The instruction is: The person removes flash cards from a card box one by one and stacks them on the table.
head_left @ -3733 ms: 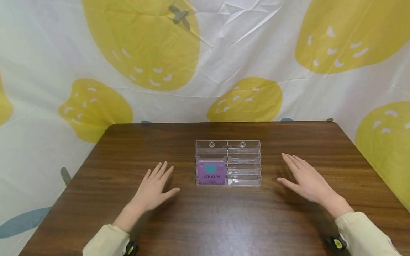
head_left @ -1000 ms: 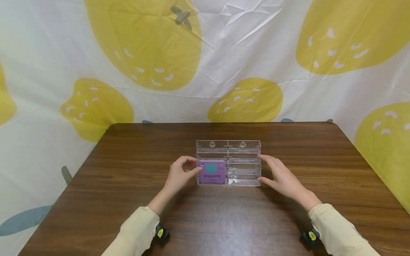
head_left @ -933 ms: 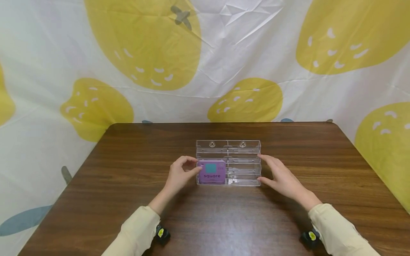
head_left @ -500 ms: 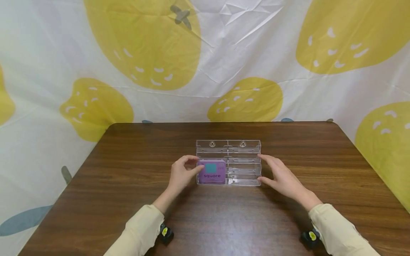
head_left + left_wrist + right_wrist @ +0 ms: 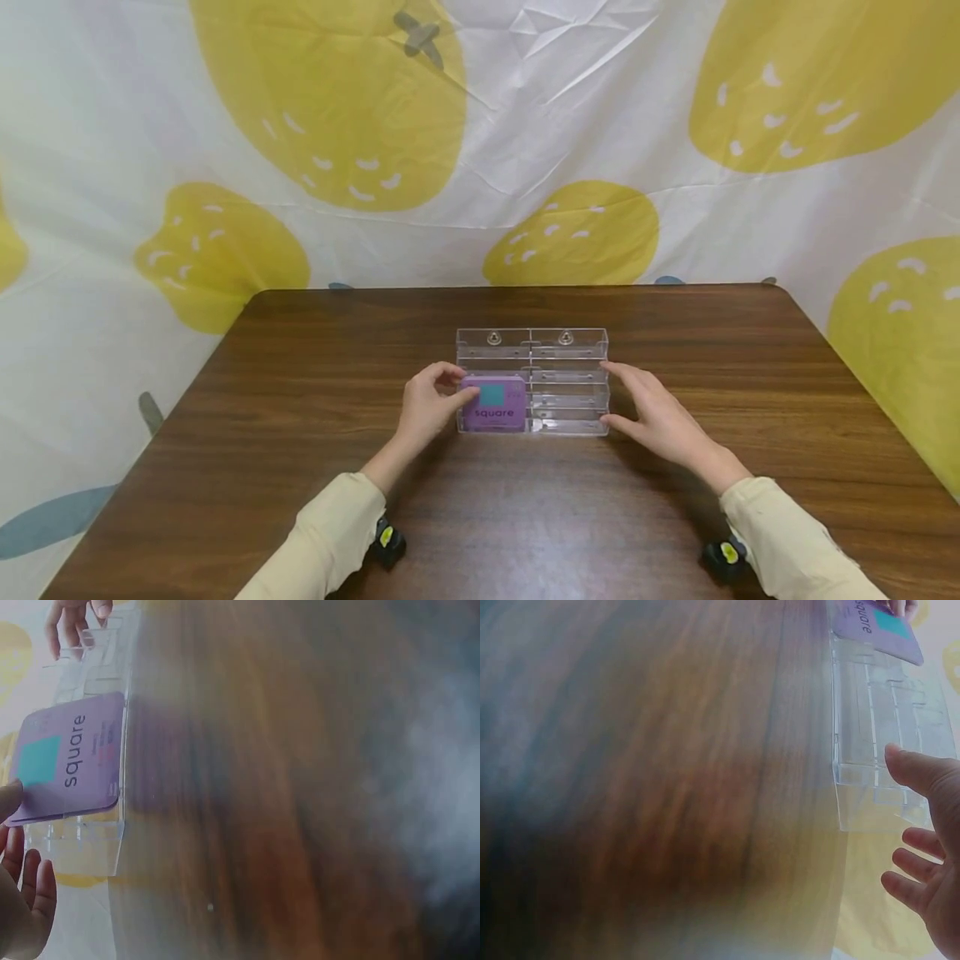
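Our left hand (image 5: 426, 406) pinches the purple card (image 5: 492, 403) at its upper left corner, thumb in front and fingers curled over the top edge, while our right hand (image 5: 654, 416) rests with straight, relaxed fingers against the right end of the clear plastic rack (image 5: 567, 367).

From largest to smallest: a white sheet with yellow strawberries (image 5: 330, 100) fills the background, and its edges run out of view. The dark wooden table (image 5: 525, 517) comes next, cut off at the bottom of the head view and mostly a brown blur in both wrist views. Our cream sleeves (image 5: 318, 546) are also cut off at the lower edge.

The rack sits at the middle of the table, see-through, with two columns of stepped slots and two small hanging holes at the back (its inner walls are hard to tell apart). The card stands in the front left slot, leaning back. It is purple with rounded corners, a teal square near the top and the word "square" in white below. Smaller print on it is too fine to read.
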### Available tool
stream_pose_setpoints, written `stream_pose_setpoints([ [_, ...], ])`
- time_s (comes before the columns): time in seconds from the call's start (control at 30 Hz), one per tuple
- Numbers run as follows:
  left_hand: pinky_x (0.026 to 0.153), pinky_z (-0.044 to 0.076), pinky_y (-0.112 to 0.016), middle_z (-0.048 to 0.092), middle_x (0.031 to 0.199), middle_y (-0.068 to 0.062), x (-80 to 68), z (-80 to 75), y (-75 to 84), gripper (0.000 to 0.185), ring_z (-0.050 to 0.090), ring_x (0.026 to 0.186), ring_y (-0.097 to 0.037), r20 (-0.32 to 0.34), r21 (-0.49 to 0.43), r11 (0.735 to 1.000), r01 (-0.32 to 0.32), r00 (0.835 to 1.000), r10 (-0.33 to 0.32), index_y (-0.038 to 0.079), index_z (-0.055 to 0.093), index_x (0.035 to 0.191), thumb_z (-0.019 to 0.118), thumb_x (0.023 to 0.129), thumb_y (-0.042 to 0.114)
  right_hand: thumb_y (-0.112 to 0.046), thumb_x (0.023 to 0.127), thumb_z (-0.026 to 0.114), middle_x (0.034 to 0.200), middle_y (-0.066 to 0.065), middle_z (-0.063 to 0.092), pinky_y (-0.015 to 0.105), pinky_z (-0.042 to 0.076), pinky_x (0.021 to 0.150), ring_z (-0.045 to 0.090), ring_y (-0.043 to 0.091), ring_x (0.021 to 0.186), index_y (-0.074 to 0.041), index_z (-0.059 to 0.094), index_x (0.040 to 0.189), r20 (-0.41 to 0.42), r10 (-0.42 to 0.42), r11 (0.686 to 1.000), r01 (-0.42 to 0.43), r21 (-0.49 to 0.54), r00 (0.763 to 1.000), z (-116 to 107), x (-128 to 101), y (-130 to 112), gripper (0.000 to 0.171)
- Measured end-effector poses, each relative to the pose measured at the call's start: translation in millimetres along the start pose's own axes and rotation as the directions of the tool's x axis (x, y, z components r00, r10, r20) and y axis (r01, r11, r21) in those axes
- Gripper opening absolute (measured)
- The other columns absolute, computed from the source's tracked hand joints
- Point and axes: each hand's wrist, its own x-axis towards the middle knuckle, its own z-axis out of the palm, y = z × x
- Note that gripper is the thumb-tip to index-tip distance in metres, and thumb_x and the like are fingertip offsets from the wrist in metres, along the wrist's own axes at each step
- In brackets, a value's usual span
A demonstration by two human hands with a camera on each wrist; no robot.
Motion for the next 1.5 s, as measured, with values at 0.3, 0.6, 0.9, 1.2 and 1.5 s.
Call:
stream_pose_setpoints([
  [0.3, 0.06, 0.051, -0.022, 0.064, 0.074, -0.007, 5.5, -2.3, -5.4, 0.02, 0.059, 0.065, -0.013, 0.019, -0.034, 0.999, -0.002, 1.0, 0.003, 0.003, 0.063, 0.079, 0.079, 0.068, 0.009, -0.018, 0.077, 0.072, 0.131, 0.018, 0.043, 0.051, 0.032, 0.097, 0.038, 0.035, 0.12, -0.003, 0.035, 0.134, 0.009, 0.014, 1.0, -0.014, 0.001, 1.0, -1, 1, -2, 0.07],
  [0.6, 0.06, 0.05, -0.021, 0.064, 0.071, -0.006, 9.2, -3.7, -8.3, 0.016, 0.057, 0.064, -0.012, 0.028, -0.001, 0.999, -0.037, 0.999, 0.037, 0.004, 0.063, 0.074, 0.077, 0.07, 0.01, -0.019, 0.078, 0.072, 0.132, 0.018, 0.042, 0.051, 0.031, 0.097, 0.038, 0.036, 0.12, -0.003, 0.035, 0.135, 0.015, 0.021, 1.0, -0.021, 0.004, 1.0, 0, 1, -2, 0.07],
  [0.9, 0.058, 0.049, -0.02, 0.065, 0.07, -0.005, 10.2, -5.2, -7.4, 0.011, 0.058, 0.063, -0.012, 0.041, 0.037, 0.998, -0.06, 0.997, 0.059, 0.004, 0.065, 0.074, 0.075, 0.073, 0.009, -0.019, 0.078, 0.071, 0.133, 0.018, 0.041, 0.051, 0.031, 0.097, 0.037, 0.036, 0.121, -0.003, 0.034, 0.136, 0.022, 0.032, 0.999, -0.033, 0.01, 0.999, -2, 0, -4, 0.07],
  [1.2, 0.061, 0.05, -0.021, 0.065, 0.071, -0.005, 10.6, -6.6, -8.0, 0.009, 0.058, 0.065, -0.012, 0.051, 0.024, 0.999, -0.042, 0.998, 0.041, 0.004, 0.065, 0.076, 0.073, 0.075, 0.009, -0.019, 0.078, 0.071, 0.133, 0.018, 0.041, 0.051, 0.031, 0.097, 0.037, 0.036, 0.121, -0.003, 0.034, 0.136, 0.023, 0.033, 0.999, -0.033, 0.008, 0.999, -1, 0, -3, 0.071],
  [1.5, 0.062, 0.05, -0.022, 0.065, 0.074, -0.006, 9.9, -9.6, -9.3, 0.008, 0.058, 0.067, -0.011, 0.079, 0.021, 0.999, -0.029, 0.996, 0.027, 0.003, 0.064, 0.078, 0.069, 0.079, 0.01, -0.02, 0.078, 0.071, 0.134, 0.018, 0.042, 0.052, 0.031, 0.097, 0.037, 0.036, 0.121, -0.004, 0.033, 0.136, 0.029, 0.035, 0.999, -0.036, 0.015, 0.999, -1, 0, -1, 0.071],
])
